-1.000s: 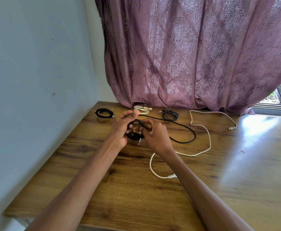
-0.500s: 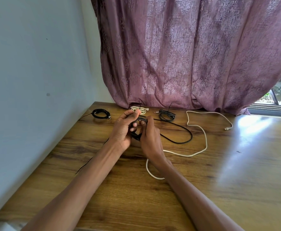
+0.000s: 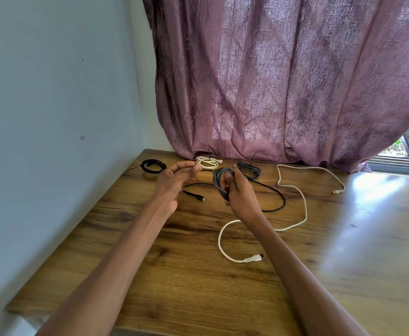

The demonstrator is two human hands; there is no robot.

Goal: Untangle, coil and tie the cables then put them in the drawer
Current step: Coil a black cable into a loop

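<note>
- The desk [image 3: 174, 275] is a smooth wooden top set against a wall on the left, with a curtain [image 3: 283, 81] hanging along its far edge; cables should slide easily on it. No drawer is in view.
- The long white cable [image 3: 304, 209] lies loose across the right half, one plug near, the other far right. It looks soft and light, a little springy in its curves. I would take it just behind the near plug and wind from there.
- The loose black cable [image 3: 281, 202] arcs from under the hands out to the right, its small plug lying beside the left hand. It looks thin and limp, and would best be gripped near the plug.
- The right hand [image 3: 242, 200] is clenched around the dark coil [image 3: 220, 183], held upright above the desk with the fingers passed through the loops. The coil looks light but springy, so it may unwind if the grip loosens before it is tied.
- The left hand [image 3: 174, 180] is spread and grasps nothing, hovering just left of the coil.
- Three bundles sit along the far edge: a black one [image 3: 153, 165] at far left, a white one [image 3: 207, 162], and a dark one [image 3: 249, 169]. They look already coiled, and ties seem to stick up from two of them.
</note>
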